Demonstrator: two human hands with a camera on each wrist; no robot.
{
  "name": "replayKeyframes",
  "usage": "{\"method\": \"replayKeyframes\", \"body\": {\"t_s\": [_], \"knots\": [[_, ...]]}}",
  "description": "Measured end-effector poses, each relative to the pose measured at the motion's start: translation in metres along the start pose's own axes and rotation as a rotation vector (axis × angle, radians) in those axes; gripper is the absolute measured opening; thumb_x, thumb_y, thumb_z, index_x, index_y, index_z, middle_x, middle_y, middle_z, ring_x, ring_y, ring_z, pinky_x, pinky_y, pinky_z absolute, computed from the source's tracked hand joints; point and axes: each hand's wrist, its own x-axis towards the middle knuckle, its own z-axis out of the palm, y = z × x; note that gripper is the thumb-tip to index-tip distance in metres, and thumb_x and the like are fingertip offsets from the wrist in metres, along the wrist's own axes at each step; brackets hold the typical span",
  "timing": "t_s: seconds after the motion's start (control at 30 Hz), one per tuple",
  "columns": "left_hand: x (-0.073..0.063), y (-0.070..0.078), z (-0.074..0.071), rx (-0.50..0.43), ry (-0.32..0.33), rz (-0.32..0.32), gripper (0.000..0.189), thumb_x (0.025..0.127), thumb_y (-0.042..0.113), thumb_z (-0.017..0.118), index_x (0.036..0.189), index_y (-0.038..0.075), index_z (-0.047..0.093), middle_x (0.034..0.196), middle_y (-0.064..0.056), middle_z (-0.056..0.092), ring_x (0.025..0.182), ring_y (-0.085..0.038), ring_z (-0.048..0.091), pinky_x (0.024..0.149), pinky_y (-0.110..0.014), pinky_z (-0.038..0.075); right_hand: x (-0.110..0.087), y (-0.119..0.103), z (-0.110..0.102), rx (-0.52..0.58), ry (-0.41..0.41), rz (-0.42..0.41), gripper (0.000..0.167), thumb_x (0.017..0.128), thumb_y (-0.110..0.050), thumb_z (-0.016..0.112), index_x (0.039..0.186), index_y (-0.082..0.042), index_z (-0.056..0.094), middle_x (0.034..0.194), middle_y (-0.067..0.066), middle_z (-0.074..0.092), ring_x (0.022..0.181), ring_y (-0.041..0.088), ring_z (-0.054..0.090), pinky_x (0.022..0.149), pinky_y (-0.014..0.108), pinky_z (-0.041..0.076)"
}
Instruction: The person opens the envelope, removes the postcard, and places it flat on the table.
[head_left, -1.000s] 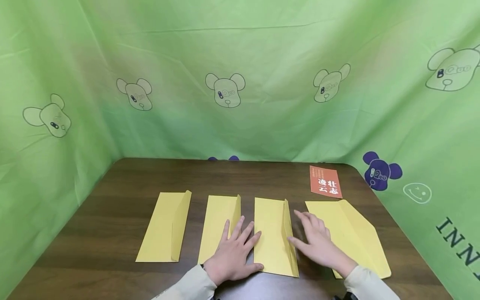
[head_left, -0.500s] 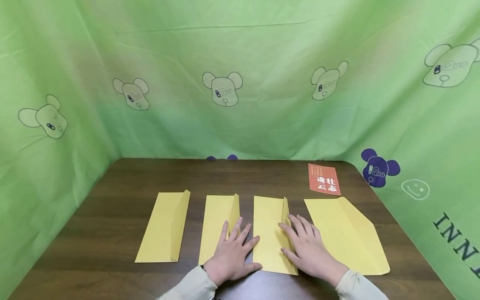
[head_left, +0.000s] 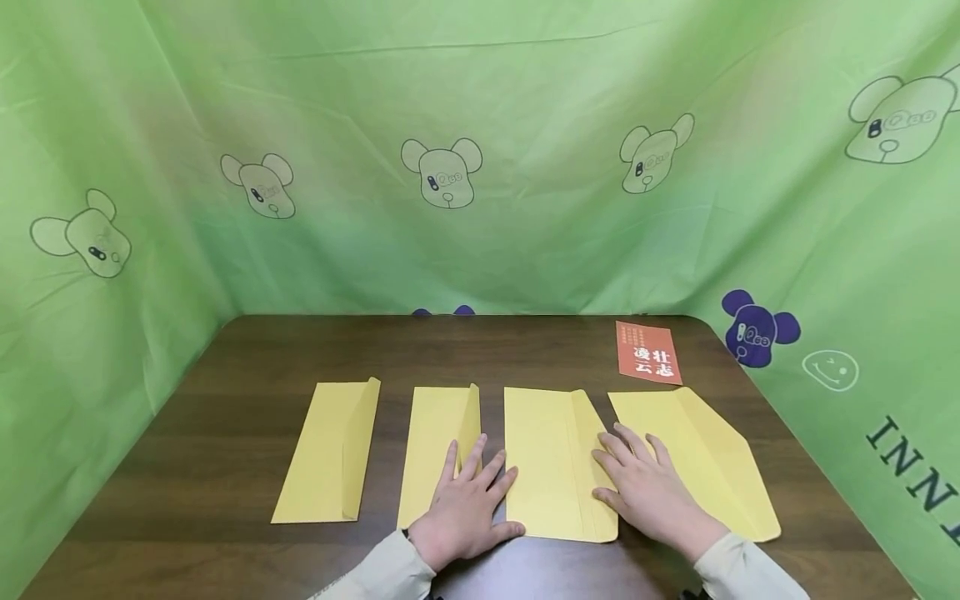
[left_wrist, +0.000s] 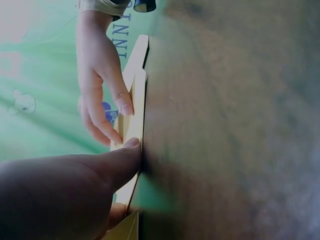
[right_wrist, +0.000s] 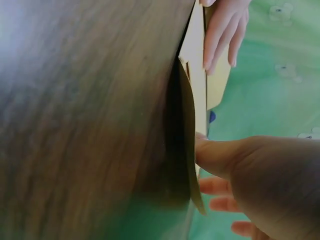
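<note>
My left hand [head_left: 465,508] lies with spread fingers across the gap between two yellow envelopes, its thumb on the near left corner of the middle-right envelope [head_left: 536,458]. The fingers overlap the middle-left envelope [head_left: 431,450], whose flap stands partly raised. My right hand [head_left: 652,492] is at the right edge of the middle-right envelope, fingertips over its unfolded flap [head_left: 588,442]. In the right wrist view, the thumb rests on the flap [right_wrist: 191,125], which curves slightly up from the table. The fingers are extended past its edge.
At the right lies another yellow envelope [head_left: 712,450] with its flap spread out. One more envelope [head_left: 318,458] lies at the left, flap folded over. A red card [head_left: 647,353] with white characters is at the back right of the brown table [head_left: 187,467]. Green printed cloth [head_left: 525,250] surrounds it.
My right hand came in over the middle-right envelope's flap, then moved back right; the flap has gone from folded over to opened out. The left hand has stayed in place.
</note>
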Motion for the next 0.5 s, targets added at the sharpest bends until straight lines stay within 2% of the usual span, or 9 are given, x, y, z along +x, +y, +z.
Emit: {"method": "replayKeyframes", "body": {"t_s": [0.2,0.3,0.5], "knots": [[0.000,0.002,0.002,0.005,0.006,0.011,0.075,0.092,0.074,0.040,0.151,0.028,0.045,0.155,0.007,0.040,0.150,-0.026,0.018,0.116,-0.057,0.018,0.000,0.009,0.006,0.106,-0.104,-0.107,0.043,0.090,-0.024,0.072,0.125,0.000,0.064,0.133,0.017,0.058,0.121,0.036,0.056,0.091,0.052,0.048],[-0.001,0.003,0.003,-0.006,0.004,0.015,0.075,0.092,0.074,0.041,0.150,0.027,0.046,0.155,0.006,0.041,0.150,-0.026,0.020,0.115,-0.057,0.018,0.001,0.014,0.008,0.156,-0.148,-0.143,0.043,0.093,-0.023,0.070,0.130,-0.004,0.062,0.133,0.017,0.058,0.118,0.035,0.059,0.086,0.052,0.051],[0.002,0.002,0.002,0.035,0.005,0.015,0.076,0.092,0.074,0.040,0.151,0.027,0.044,0.156,0.007,0.039,0.149,-0.024,0.021,0.116,-0.056,0.018,0.004,0.020,0.007,0.158,-0.163,-0.160,0.042,0.096,-0.026,0.066,0.136,-0.013,0.061,0.134,0.016,0.058,0.118,0.034,0.059,0.083,0.053,0.052]]}}
